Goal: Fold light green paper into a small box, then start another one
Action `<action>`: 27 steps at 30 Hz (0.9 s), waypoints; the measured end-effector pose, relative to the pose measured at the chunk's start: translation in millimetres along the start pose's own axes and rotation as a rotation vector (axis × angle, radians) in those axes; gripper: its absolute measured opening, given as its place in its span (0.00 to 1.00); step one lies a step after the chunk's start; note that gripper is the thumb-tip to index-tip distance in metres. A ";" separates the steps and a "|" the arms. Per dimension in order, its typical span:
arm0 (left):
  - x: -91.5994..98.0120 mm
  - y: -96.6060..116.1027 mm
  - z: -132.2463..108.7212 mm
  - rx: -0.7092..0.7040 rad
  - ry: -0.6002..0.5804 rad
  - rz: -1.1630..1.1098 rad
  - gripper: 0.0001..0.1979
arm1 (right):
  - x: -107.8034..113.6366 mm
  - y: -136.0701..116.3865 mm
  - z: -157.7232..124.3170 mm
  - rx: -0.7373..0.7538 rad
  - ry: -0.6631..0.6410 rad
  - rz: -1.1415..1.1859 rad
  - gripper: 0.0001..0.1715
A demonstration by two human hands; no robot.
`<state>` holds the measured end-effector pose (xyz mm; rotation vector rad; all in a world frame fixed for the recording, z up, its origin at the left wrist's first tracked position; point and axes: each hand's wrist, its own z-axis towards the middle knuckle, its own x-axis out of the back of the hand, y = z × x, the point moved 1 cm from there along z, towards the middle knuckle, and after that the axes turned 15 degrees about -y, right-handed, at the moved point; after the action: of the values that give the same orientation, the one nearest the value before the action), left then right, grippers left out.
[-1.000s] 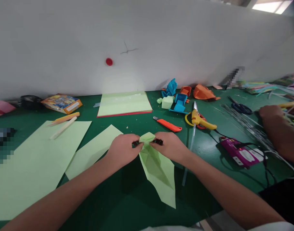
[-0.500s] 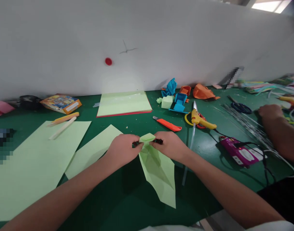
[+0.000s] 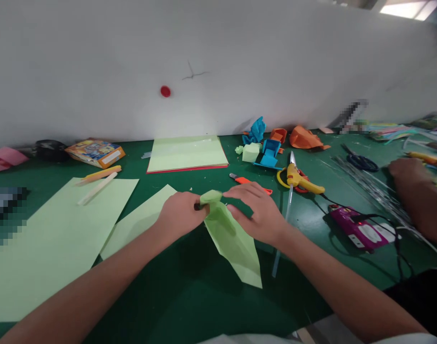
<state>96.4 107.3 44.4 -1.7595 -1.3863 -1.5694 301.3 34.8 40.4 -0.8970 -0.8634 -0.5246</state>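
A creased strip of light green paper (image 3: 236, 248) hangs over the green table, its upper end folded into a small flap. My left hand (image 3: 182, 212) pinches it just below that flap. On the other side, my right hand (image 3: 259, 212) has thumb and fingers apart; its index fingertip reaches the flap's edge, and whether it touches I cannot tell. Behind my right hand lies an orange utility knife (image 3: 244, 180), partly covered by it. A yellow glue gun (image 3: 297, 179) with a clear glue stick rests over scissors to the right.
Green paper sheets (image 3: 60, 248) lie at left, with two sticks on top. Farther back are a paper pad (image 3: 187, 154), a colourful box (image 3: 95, 152) and folded paper pieces (image 3: 270, 150). A purple power strip (image 3: 357, 228) with cables sits right, near another person's hand (image 3: 406, 172).
My right hand has let go of the paper and its fingers have spread. The paper's top has tilted left, and its lower end has risen slightly. My left hand keeps its pinch.
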 end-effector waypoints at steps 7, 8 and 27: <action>-4.6 -4.1 3.1 0.042 0.045 0.040 0.19 | -20.5 -16.5 -8.7 0.066 -0.400 -0.200 0.27; -5.7 -3.3 2.3 0.042 0.053 0.047 0.19 | -26.3 -16.3 -8.8 0.059 -0.464 -0.234 0.29; -7.5 -8.7 0.5 -0.083 0.013 -0.017 0.14 | -12.0 -18.1 -7.4 0.161 -0.230 -0.063 0.17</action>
<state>90.2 108.4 34.8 -1.7863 -1.3510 -1.6667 284.8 19.4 36.2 -0.7940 -1.1303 -0.4045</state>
